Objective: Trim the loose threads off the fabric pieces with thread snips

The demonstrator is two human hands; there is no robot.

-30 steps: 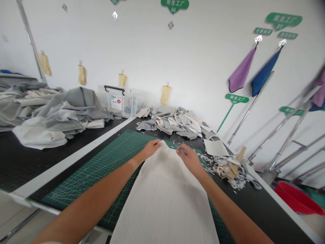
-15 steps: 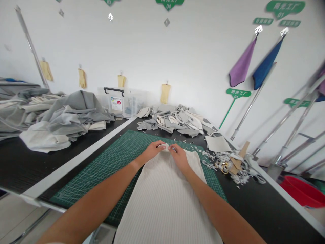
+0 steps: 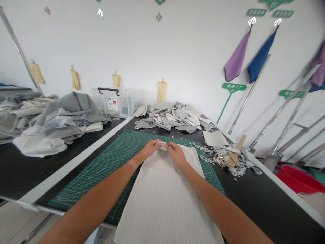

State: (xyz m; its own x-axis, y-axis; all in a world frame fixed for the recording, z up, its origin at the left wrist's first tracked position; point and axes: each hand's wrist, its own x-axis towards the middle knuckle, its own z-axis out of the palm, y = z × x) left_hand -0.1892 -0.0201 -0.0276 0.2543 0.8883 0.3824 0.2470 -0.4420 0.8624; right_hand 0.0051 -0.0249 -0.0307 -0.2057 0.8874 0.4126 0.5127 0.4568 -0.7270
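White ribbed cloth [image 3: 167, 196] lies over a green gridded mat [image 3: 106, 169] and past the near edge of the black counter [image 3: 269, 206], its far end raised between two hands. The left hand [image 3: 151, 147] has a narrow grip, thumb and fingers pinching that end; the right hand [image 3: 177, 154] grips just beside it, closed around the same end and a dark item too small to identify. Toward the counter's far edge sit grey and white scraps [image 3: 175, 117] and a clear box [image 3: 98, 101] whose label [image 3: 112, 103] has a red oval, its figures too blurred to trust. Grey fabric [image 3: 72, 110] is piled toward the far left corner. Near the right-hand edge, gold-coloured rings [image 3: 222, 162] rest among pale trimmings [image 3: 237, 172]. Beyond that edge, a green sign [image 3: 234, 87] reads "阳光工厂 01"; higher up, a cropped wall plate [image 3: 276, 4] shows "01" above purple [image 3: 237, 57] and blue cloths [image 3: 261, 57], and another plate [image 3: 159, 1] shows "04".
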